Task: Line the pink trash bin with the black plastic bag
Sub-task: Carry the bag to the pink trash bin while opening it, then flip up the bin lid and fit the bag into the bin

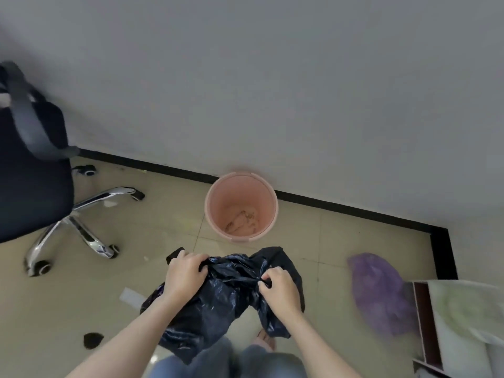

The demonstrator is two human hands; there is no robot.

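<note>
Two bare hands are gripping a crumpled black plastic bag (229, 293) just in front of a round pink plastic trash bin (241, 181).

The bin is standing upright against the grey wall (272, 77), mouth facing up, unlined, with brownish residue on its bottom. The bag is hanging bunched, its long axis running roughly from upper right to lower left. The left hand (183, 274) is closing its fingers around the bag's upper left edge; the right hand (276, 286) is pinching a fold at its right. Left of the bin, bare beige tiled floor (163, 214) is lying open up to a dark swivel chair (35, 170); right of it, a purple plastic bag (379, 293) is lying. No writing is readable.
</note>
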